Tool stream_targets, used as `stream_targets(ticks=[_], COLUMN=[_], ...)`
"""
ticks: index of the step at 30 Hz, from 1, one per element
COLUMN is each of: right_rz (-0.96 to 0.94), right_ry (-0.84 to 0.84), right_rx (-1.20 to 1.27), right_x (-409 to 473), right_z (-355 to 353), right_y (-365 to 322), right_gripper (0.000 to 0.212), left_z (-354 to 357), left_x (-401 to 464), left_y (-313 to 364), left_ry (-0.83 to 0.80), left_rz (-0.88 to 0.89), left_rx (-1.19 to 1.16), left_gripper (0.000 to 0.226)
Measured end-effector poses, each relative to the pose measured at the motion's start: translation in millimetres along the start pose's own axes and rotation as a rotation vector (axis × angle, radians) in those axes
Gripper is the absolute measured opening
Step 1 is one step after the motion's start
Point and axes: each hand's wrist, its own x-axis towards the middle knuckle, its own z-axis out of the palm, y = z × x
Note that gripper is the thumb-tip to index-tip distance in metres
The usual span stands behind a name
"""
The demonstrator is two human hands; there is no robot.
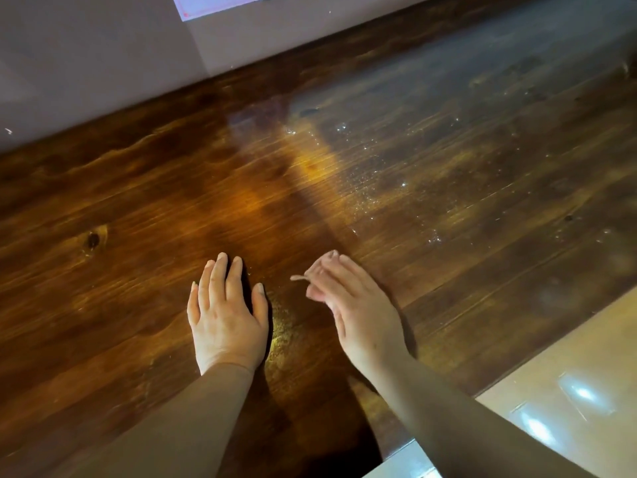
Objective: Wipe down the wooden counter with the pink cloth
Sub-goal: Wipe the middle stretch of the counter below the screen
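The wooden counter fills most of the view; it is dark brown and glossy. No pink cloth is in sight. My left hand lies flat on the counter, palm down, with its fingers straight. Just to its right is my right hand, slightly blurred, with its fingers pointing away from me. A thin pale scrap sticks out to the left from its fingertips, which pinch it. A patch of fine crumbs or dust lies between my two hands.
Glinting specks or droplets are scattered over the counter's right half. A pale wall runs along the far edge, with a sheet of paper on it. Shiny floor tiles lie beyond the counter's near right edge.
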Motion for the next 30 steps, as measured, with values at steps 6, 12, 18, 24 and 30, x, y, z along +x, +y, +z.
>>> stream_targets(ticks=[6,12,18,24,30], right_rz=[-0.086,0.061,-0.056,0.063,-0.124], right_ry=[-0.053,0.003,-0.019,0.03,-0.036], right_rx=[0.012,0.007,-0.006,-0.003,-0.018], right_x=[18,-14,-8,-31,-22], right_z=[-16,0,-11,-1,-20], right_y=[25,2,19,2,18], right_gripper=[0.034,0.039,0.032,0.04,0.033], left_z=[0,-1,-2,-3,-5], left_x=[0,0,0,0,0], left_y=[1,1,3,3,5], left_ry=[-0.008,0.006,-0.01,-0.012,-0.03], left_rz=[-0.003,-0.002,-0.009,-0.012,-0.008], left_rx=[0.003,-0.006,-0.004,-0.004,0.003], left_gripper=[0.054,0.053,0.053,0.053,0.054])
